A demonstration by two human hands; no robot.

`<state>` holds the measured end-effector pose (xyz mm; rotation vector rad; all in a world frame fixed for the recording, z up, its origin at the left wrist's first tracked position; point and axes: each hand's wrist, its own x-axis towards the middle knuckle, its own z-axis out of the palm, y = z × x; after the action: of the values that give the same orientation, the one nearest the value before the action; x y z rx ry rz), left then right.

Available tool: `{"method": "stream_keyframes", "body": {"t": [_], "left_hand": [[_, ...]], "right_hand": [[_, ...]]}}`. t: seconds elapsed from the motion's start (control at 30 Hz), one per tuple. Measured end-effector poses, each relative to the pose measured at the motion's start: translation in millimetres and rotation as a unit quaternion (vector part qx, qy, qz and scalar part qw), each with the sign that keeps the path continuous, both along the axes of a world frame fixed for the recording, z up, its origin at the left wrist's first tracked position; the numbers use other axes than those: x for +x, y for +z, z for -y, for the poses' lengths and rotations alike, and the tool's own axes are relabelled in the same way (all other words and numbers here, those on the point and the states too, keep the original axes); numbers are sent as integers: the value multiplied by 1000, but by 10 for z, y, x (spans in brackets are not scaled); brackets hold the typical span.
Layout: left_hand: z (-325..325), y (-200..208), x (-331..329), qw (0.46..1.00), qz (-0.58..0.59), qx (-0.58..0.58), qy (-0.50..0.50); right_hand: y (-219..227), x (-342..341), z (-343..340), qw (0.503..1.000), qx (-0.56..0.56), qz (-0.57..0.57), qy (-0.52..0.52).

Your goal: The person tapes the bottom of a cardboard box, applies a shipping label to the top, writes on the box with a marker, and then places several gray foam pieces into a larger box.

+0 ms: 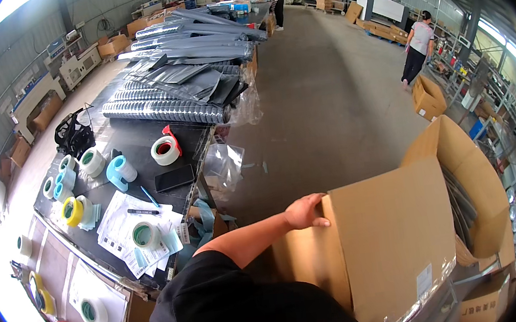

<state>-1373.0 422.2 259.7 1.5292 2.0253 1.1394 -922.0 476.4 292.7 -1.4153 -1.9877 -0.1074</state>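
My left hand (306, 211) reaches across from a black sleeve and grips the upper left corner of a large cardboard box (394, 241). The thumb lies on the near side of the edge, and the other fingers bend round behind it, partly hidden. A pale label (424, 281) and shiny clear tape show low on the box. Just behind and to the right stands an open carton (478, 167) with grey curved strips or tubes (460, 201) inside. My right hand is out of view.
On the left, a dark table (111, 216) carries tape rolls (145, 235), papers, a phone (174, 178) and stacked grey wrapped rolls (163, 110). A person (420, 47) stands by the right-hand racks (485, 84), near another open box (429, 97); another person (278, 3) is far back.
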Motion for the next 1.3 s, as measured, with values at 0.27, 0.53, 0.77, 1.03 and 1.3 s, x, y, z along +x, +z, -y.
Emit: {"method": "stream_keyframes", "body": {"t": [0.27,0.53,0.77,1.03,1.3], "left_hand": [[-515,221,326,991,-42,126,7],[-669,417,395,999,5,48,-4],[-628,410,334,999,5,50,0],[-560,467,266,998,56,4,-15],[-532,102,257,999,-15,-13,-31]], "right_hand": [[248,-308,-85,998,27,30,42],[485,-590,-152,993,51,48,94],[645,-736,-72,982,54,82,160],[497,-1095,86,972,10,190,140],[349,-1072,-541,994,51,84,57]]}}
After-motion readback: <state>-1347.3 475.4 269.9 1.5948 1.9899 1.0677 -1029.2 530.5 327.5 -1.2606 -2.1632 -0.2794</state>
